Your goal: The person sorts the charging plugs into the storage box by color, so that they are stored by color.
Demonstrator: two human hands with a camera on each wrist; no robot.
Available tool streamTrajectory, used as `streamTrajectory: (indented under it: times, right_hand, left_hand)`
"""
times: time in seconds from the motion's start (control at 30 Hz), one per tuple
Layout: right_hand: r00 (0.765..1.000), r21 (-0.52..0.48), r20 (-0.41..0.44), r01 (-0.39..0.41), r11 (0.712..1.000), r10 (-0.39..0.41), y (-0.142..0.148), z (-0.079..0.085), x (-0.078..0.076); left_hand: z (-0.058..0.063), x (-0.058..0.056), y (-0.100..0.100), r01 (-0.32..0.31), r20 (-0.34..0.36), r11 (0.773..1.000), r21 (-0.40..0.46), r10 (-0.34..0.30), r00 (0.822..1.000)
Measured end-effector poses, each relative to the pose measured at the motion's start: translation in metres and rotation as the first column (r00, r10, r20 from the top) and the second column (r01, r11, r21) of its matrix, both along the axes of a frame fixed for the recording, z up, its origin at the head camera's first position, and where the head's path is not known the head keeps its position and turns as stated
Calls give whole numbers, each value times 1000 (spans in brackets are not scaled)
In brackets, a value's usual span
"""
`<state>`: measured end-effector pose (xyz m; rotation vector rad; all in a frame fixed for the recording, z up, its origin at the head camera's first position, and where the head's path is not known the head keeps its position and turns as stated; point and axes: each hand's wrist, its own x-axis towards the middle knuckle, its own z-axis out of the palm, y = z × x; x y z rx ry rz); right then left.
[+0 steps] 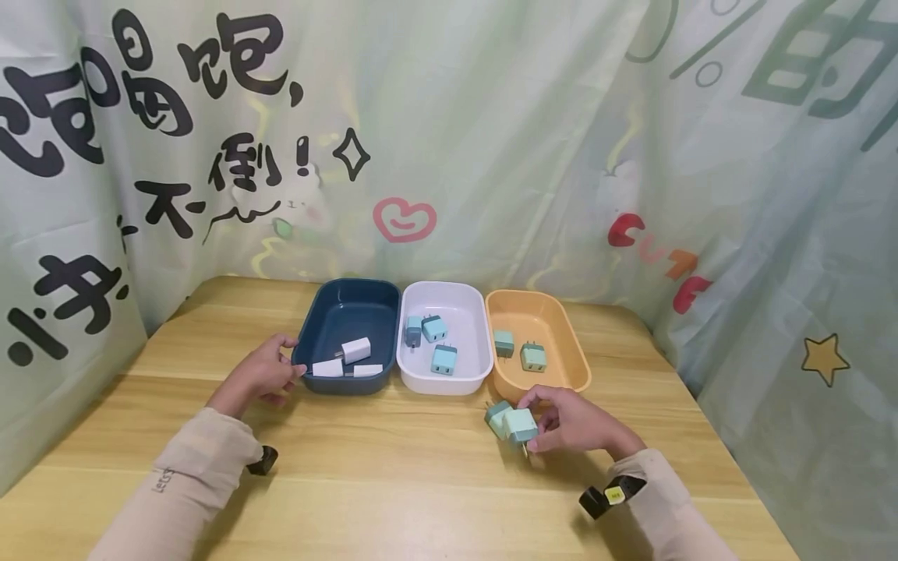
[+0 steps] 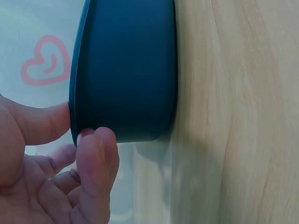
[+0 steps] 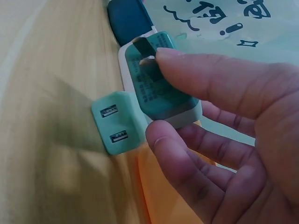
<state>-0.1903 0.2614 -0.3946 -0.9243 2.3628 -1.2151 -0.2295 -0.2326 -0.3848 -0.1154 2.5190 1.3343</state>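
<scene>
My left hand (image 1: 261,375) pinches the near left rim of a dark blue bin (image 2: 126,65) between thumb and finger. Several white chargers (image 1: 356,350) lie inside that bin. On the right, my right hand (image 1: 574,421) holds a green charger (image 3: 161,77) between thumb and fingers, its metal prongs facing out by the thumb. A second green charger (image 3: 117,125) sits right beside it, two USB ports showing, in front of the yellow bin (image 1: 578,358). Two more green chargers (image 1: 533,357) rest inside the yellow bin.
Between the blue and yellow bins stands a white bin (image 1: 443,386) with 3 light blue chargers (image 1: 443,360) in it. The bins line up side by side on a wooden table (image 1: 393,483). A printed curtain (image 1: 491,156) hangs behind and along both sides.
</scene>
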Motion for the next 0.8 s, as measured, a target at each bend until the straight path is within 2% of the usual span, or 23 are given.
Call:
streamTrajectory:
  times: [0.4, 0.8]
  right_hand:
    - [996, -33, 9, 87, 996, -87, 4, 8, -10]
    - [986, -62, 46, 164, 984, -162, 8, 17, -19]
  left_hand:
    - [2, 1, 2, 2, -4, 1000, 28, -2, 1000]
    - [4, 1, 0, 32, -1, 999, -26, -32, 999]
